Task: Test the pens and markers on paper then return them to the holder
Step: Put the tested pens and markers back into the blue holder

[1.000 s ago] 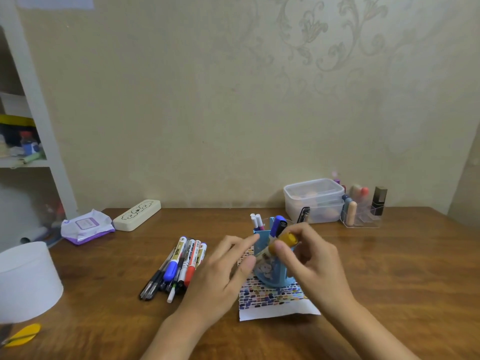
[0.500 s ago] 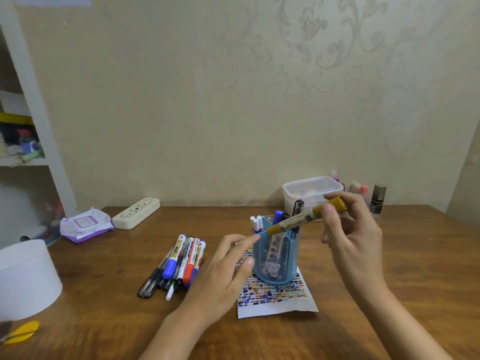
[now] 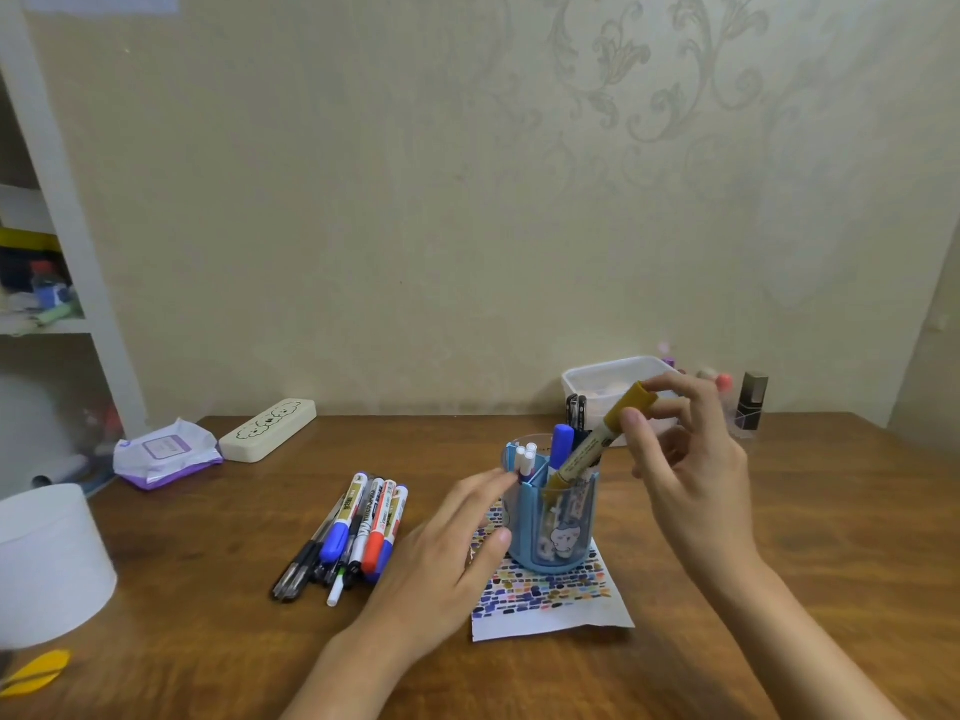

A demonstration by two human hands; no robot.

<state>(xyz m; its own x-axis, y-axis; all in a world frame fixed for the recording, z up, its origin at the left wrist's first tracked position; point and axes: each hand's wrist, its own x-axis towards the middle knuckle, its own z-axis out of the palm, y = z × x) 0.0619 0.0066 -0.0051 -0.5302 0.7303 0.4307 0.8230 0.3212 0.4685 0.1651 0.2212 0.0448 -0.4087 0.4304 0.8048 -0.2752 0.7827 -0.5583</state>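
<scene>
Head view: our right hand pinches the yellow marker near its top end, tilted, lower end dipping into the blue holder on the paper. Our left hand rests fingers straight against the holder's left side, gripping nothing. Loose markers lie left on the table

1. Beige wall behind the table, faint floral scroll pattern upper right.
2. Brown wooden table, visible grain, back edge against the wall.
3. White shelf unit far left; cluttered shelves, contents blurred.
4. Wall corner at far right, side wall turns toward the camera.
5. Pale bluish patch on the wall at top left, cut off by the frame edge.
6. Soft, even light; weak shadows on the table.
</scene>
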